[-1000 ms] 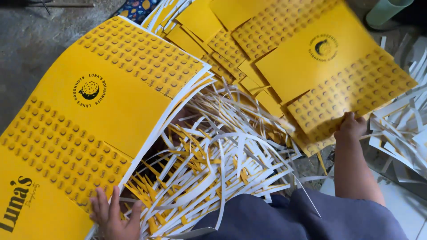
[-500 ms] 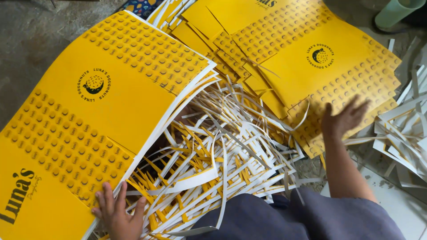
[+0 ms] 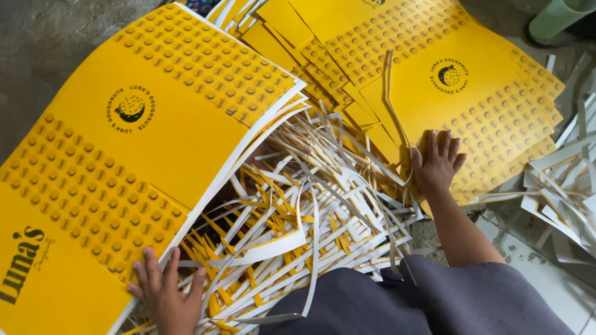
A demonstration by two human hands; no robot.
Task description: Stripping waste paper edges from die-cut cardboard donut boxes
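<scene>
Free room and obstacles. Between the two hands, a heap of paper strips point(image 3: 304, 229) fills the middle ground. The left stack of yellow sheets point(image 3: 143, 155) and the right stack of yellow sheets point(image 3: 472, 105) flank it. Bare concrete floor point(image 3: 43, 43) lies open at upper left; more offcuts point(image 3: 568, 186) crowd the right edge.

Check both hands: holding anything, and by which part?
Nothing gripped. Left hand presses the near edge of the big yellow sheet stack; right hand lies flat on the cut sheet pile.
</scene>
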